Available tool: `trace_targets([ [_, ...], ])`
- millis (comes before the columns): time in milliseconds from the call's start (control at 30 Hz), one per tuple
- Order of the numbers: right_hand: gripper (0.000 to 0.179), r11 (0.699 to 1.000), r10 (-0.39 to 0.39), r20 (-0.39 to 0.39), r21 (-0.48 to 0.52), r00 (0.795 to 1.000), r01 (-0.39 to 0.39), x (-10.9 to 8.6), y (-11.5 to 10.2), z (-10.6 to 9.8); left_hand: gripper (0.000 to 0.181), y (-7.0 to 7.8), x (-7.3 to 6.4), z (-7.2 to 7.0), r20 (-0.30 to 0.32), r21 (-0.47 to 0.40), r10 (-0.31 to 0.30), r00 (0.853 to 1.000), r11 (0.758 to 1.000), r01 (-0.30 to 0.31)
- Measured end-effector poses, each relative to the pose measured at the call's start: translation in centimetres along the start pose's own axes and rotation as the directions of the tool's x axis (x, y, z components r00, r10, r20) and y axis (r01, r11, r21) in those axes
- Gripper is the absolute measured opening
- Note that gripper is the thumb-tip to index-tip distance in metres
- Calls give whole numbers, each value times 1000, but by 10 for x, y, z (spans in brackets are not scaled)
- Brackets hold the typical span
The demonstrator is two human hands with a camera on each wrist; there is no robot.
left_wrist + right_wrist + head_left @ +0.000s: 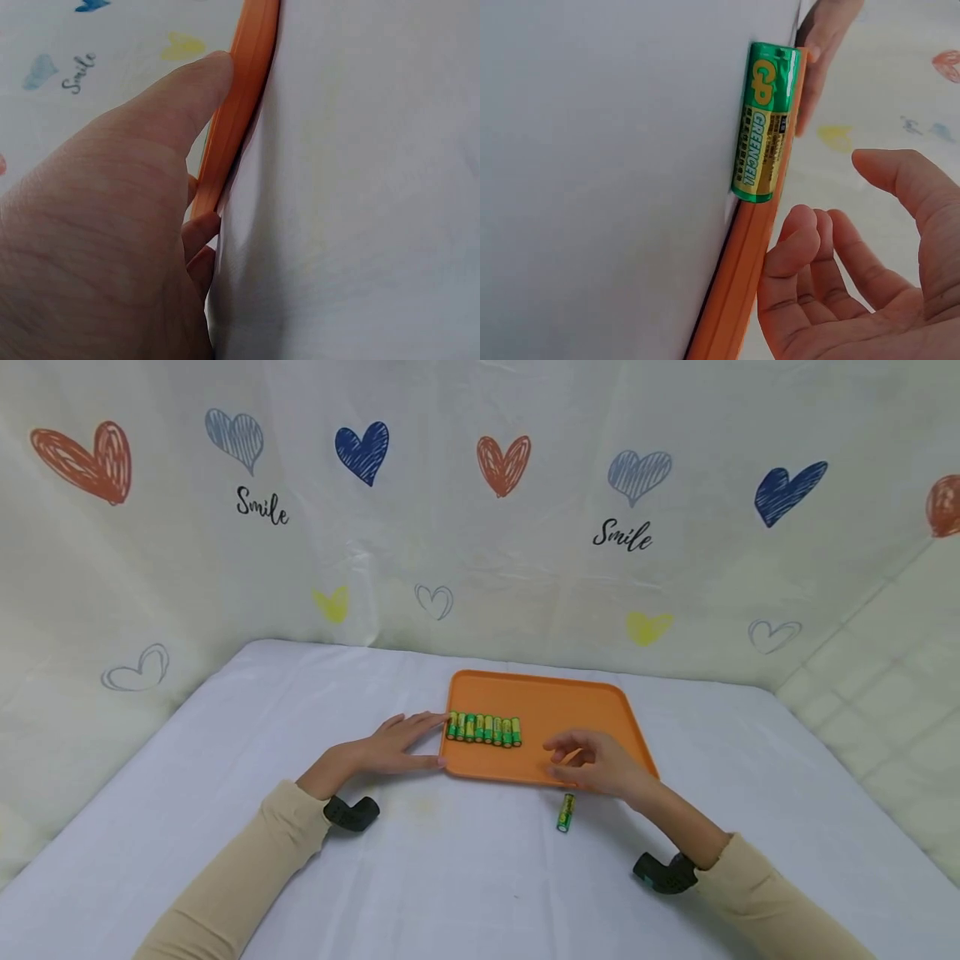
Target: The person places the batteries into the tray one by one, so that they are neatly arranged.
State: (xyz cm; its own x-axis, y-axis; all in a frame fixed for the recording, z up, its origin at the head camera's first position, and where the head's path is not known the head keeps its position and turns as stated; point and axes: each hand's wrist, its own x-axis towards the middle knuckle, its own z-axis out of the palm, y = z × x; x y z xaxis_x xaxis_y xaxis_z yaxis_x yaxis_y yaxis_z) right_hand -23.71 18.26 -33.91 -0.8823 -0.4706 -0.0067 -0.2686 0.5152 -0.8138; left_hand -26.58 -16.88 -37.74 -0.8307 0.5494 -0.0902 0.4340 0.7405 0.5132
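An orange tray [555, 702] lies on the white cloth, with several green and yellow AA-type batteries [483, 729] lined up side by side along its left part. My left hand [393, 747] spreads straight fingers against the tray's left edge; in the left wrist view the thumb [206, 79] touches the orange rim [247, 82]. Over the tray's front right part hovers my right hand [600, 764], fingers loosely bent and nothing between them. A single battery [566, 812] lies on the cloth just in front of the tray, below that hand. Its GREENCELL label [765, 124] shows in the right wrist view.
White cloth [450, 877] covers the table. Behind it hangs a pale backdrop [435, 543] printed with hearts and "Smile". Black wrist-worn devices [352, 814] sit at both sleeve cuffs.
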Motion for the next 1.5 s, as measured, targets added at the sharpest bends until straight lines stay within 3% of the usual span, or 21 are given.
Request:
trace_targets([
  [367,38,1000,-25,2,14,1000,25,-21,3,1,83,-1,-1,1,6,-6,-12,1000,1000,12],
  [633,33,999,-36,-22,-42,999,35,-37,5,1,83,-2,2,2,16,-11,-8,1000,1000,8],
  [833,40,996,-41,-19,-75,999,39,-47,3,6,83,1,1,1,9,-6,-2,1000,1000,2],
  [1100,47,993,29,-15,-118,999,-31,-52,-1,9,83,2,1,0,9,0,7,1000,1000,-7],
  [1500,53,975,13,-42,-221,999,-22,-55,0,14,84,1,-1,1,0,-10,10,1000,1000,-10],
])
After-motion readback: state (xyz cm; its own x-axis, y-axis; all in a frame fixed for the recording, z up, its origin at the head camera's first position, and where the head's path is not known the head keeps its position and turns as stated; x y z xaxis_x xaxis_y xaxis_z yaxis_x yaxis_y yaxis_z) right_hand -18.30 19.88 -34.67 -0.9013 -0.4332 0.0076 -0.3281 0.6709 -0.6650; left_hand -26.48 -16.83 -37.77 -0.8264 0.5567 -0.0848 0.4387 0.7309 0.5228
